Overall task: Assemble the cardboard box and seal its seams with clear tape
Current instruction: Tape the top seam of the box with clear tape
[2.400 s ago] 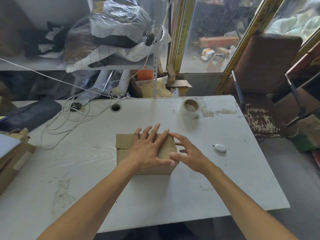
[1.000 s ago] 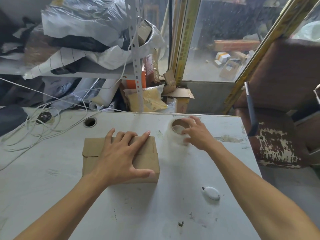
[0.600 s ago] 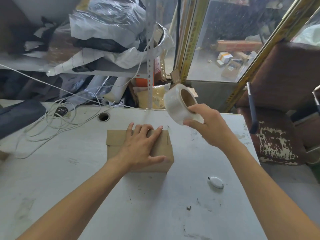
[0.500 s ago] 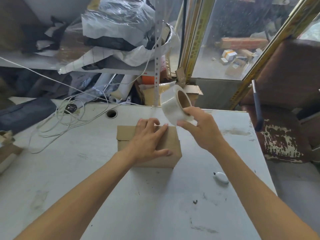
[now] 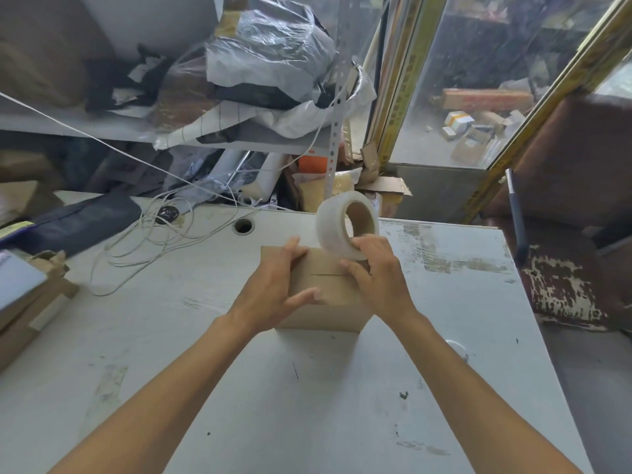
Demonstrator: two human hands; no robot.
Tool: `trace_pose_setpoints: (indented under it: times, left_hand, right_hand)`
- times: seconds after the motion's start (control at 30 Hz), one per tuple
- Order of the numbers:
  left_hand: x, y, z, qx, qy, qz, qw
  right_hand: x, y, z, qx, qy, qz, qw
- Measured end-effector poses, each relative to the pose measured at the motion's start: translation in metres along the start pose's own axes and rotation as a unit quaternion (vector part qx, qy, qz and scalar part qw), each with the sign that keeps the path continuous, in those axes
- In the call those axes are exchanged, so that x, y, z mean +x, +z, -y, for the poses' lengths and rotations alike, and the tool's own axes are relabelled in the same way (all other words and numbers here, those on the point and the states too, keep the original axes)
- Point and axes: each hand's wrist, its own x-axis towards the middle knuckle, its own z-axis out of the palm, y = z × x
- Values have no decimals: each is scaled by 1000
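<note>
A small brown cardboard box (image 5: pixel 325 285) stands on the white table (image 5: pixel 307 388), its top flaps folded down with the seam showing between my hands. My left hand (image 5: pixel 273 289) lies over the box's left part, fingers spread across the top and thumb reaching along the near side. My right hand (image 5: pixel 379 271) grips a roll of clear tape (image 5: pixel 337 230), held upright on edge just above the box's far right corner.
White cables (image 5: pixel 160 241) loop over the table's far left beside a round hole (image 5: pixel 243 226). Cardboard pieces (image 5: pixel 30 302) lie at the left edge. A small white object (image 5: pixel 456 347) peeks out by my right forearm. A worn brown chair (image 5: pixel 567 234) stands to the right.
My right hand picked the tape roll off the table and brought it down to the box's top right. My left hand shifted toward the left side, uncovering the seam.
</note>
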Motion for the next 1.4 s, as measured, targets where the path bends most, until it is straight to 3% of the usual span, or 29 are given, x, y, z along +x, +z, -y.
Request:
trace_pose_setpoints:
  times: [0.33,0.43,0.57,0.7,0.97,1.4]
  left_hand:
    - [9,-15,-14,-62,-50,-83,993]
    - [14,-21,-14,-104,-62,-73,990]
    - [8,-22,-13,-127,-50,-40,990]
    - [5,-18,-11,-147,-79,-22,986]
    - [15,-13,-12,1,-69,-34,997]
    - [23,0,-18,11,-57,-49,997]
  right_hand:
    - [5,13,3,-47,-45,9,998]
    - [8,10,11,-31,-22,26,999]
    - [13,13,30,82,65,32,994]
    - [16,23,43,245,147,7,958]
    - [14,21,44,353,183,-29,917]
    - [8,22,45,366,175,-17,914]
